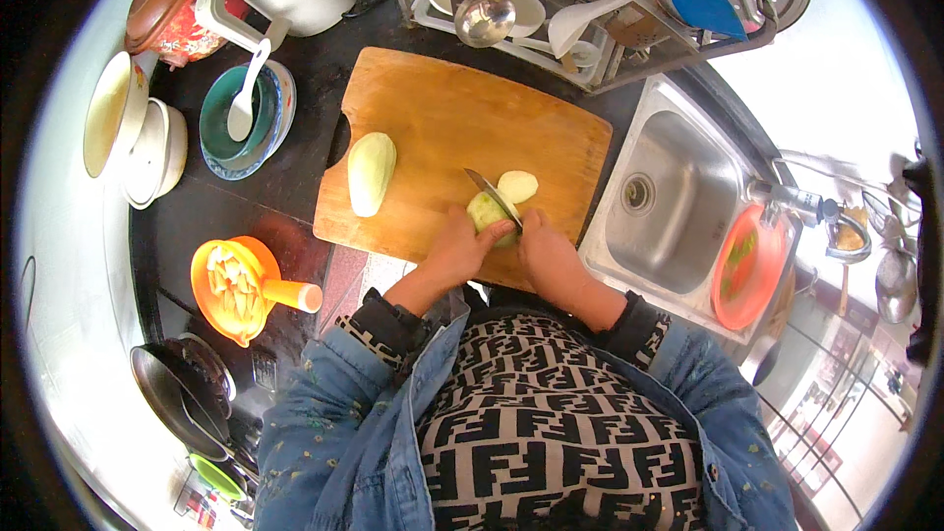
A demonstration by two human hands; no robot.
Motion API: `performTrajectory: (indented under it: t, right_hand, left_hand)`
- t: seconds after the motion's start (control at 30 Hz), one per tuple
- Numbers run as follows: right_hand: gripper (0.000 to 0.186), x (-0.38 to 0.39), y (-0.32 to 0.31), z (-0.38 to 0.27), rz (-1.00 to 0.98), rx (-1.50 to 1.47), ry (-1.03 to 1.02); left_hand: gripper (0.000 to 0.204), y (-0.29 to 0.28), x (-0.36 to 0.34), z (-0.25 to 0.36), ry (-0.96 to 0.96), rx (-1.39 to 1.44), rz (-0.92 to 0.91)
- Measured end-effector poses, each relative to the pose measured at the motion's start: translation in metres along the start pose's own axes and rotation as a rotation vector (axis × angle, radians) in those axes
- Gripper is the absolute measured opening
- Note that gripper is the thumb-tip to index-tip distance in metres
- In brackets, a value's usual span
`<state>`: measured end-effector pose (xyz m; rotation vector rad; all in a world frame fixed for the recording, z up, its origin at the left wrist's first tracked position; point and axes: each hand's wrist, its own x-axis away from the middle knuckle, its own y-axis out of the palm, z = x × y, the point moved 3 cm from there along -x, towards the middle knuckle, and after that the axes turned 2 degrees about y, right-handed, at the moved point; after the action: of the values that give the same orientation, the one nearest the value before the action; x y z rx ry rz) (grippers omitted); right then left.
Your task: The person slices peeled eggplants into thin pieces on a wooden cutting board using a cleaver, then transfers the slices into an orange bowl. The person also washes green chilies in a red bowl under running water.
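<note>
Knife (493,198) in your right hand (547,250), blade laid slantwise across the green piece (484,217) on the cutting board (452,98): in the head view, everything turns on that crossing. The blade's long axis runs from its tip, far and to the left, to your knuckles, near and to the right. You have your right grip wrapped tight round the handle end, most of which your fingers hide. Your left hand (460,248) is curled onto the green piece from the near left, thumb toward the blade, so that grip is closed down to the width of what it steadies. The blade touches the piece or passes just over it; you can't tell here how deep it sits, and your hand covers too much of the piece to read its long axis.

Just beyond the blade, to the right, lies a pale chunk (518,186), apart from your fingers. The pale gourd (372,174) rests toward the left end of the board, long axis running near to far; your left hand is the nearer one to it, though well apart.

Left of the board, on the dark counter (317,69), an orange strainer (265,259) holds cut pale pieces (231,282), its handle pointing right. To your right lies the sink (683,192), with a red basin (767,265) at its right side.
</note>
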<state>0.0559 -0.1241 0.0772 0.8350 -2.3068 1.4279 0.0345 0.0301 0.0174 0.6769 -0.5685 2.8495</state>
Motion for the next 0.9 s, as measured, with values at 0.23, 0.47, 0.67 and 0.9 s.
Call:
performTrajectory:
  t: [0.23, 0.47, 0.67, 0.9]
  right_hand:
    - [0.016, 0.003, -0.004, -0.003, 0.044, 0.113, -0.046]
    - [0.020, 0.052, -0.047, -0.011, 0.006, 0.093, -0.025]
    - [0.021, 0.065, -0.048, -0.011, -0.093, 0.050, 0.075]
    - [0.019, 0.047, -0.031, -0.010, -0.100, 0.018, 0.001]
  left_hand:
    - [0.060, -0.012, 0.009, 0.012, -0.204, 0.432, -0.176]
    - [0.052, -0.011, 0.013, 0.018, -0.173, 0.397, 0.030]
    - [0.050, -0.009, 0.012, 0.008, -0.194, 0.362, 0.026]
    - [0.047, -0.011, 0.015, 0.009, -0.178, 0.388, -0.023]
